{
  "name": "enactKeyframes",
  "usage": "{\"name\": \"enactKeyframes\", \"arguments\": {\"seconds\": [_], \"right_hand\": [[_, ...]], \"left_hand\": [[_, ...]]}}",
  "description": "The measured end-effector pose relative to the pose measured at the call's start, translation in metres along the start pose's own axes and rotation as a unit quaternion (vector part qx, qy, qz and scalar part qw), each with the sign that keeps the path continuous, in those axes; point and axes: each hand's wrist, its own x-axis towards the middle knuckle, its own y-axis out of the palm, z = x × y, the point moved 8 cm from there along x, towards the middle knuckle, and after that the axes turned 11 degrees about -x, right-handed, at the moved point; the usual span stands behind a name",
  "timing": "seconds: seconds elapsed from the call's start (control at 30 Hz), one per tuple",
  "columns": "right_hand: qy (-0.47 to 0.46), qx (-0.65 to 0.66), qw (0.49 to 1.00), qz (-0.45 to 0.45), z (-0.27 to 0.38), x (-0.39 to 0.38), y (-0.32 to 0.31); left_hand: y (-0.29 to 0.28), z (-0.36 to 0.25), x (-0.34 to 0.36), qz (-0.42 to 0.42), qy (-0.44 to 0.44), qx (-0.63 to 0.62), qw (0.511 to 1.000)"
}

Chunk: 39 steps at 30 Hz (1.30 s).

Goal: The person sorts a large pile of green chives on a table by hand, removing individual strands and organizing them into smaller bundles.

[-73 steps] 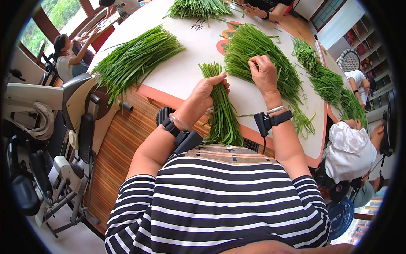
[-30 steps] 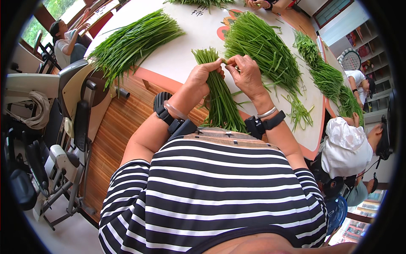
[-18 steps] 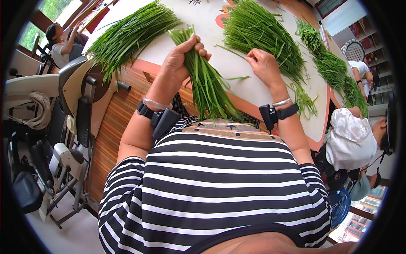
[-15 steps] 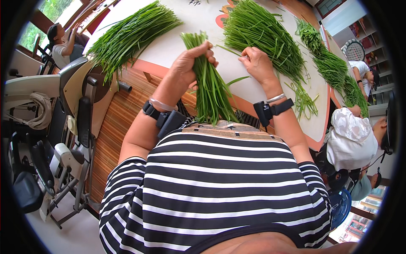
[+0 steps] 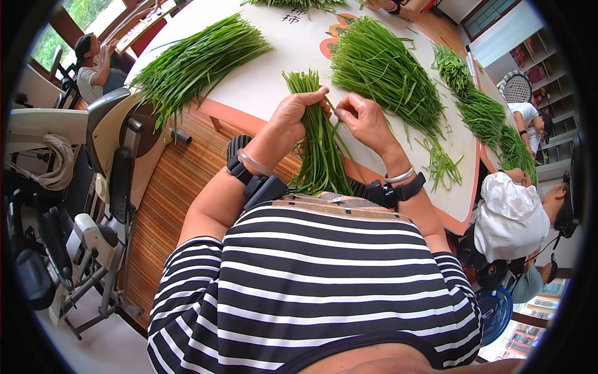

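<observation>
My left hand [image 5: 296,115] is closed around the middle of an upright bunch of garlic chives [image 5: 322,165]. The cut ends stick up above my thumb, and the long leaves hang toward my lap. Just right of the bunch, my right hand [image 5: 366,124] is pinched on a thin chive blade [image 5: 337,129], partly hidden by the fingers. Beyond my right hand a large pile of chives [image 5: 386,78] lies on the white table [image 5: 293,47]. Another pile [image 5: 199,62] lies at the table's left edge. Loose chive scraps [image 5: 442,163] are scattered right of my right wrist.
More chives [image 5: 483,115] lie along the right side. At the far edge are another heap [image 5: 299,4] and another person's hand [image 5: 379,4]. People in white [image 5: 514,215] are at the right; one person [image 5: 93,68] is at the left. Exercise equipment [image 5: 93,237] stands on my left.
My right hand has come left and down to the bunch, bringing the blade alongside it. My left hand and the bunch sit slightly lower and farther right. The view has tilted up a little.
</observation>
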Motion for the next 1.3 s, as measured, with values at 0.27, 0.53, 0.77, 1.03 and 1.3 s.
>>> {"name": "enactKeyframes", "arguments": {"seconds": [0.27, 0.53, 0.77, 1.03, 1.3], "right_hand": [[0.052, -0.222, 0.957, -0.178, -0.050, 0.030, -0.053], [0.021, -0.236, 0.948, -0.212, -0.050, 0.027, -0.058], [0.092, -0.220, 0.957, -0.166, -0.062, 0.027, -0.058], [-0.029, -0.373, 0.916, -0.146, -0.032, 0.050, -0.050], [-0.032, -0.344, 0.925, -0.158, -0.041, 0.053, -0.054]], "left_hand": [[0.018, 0.006, -0.007, 0.038, -0.027, -0.008, 0.999], [0.004, 0.007, 0.004, 0.021, -0.013, -0.012, 1.000], [0.007, 0.009, 0.007, 0.011, -0.011, -0.006, 1.000], [0.003, 0.010, 0.009, 0.009, -0.016, -0.005, 1.000], [0.006, 0.009, 0.006, -0.002, -0.001, -0.018, 1.000]]}}
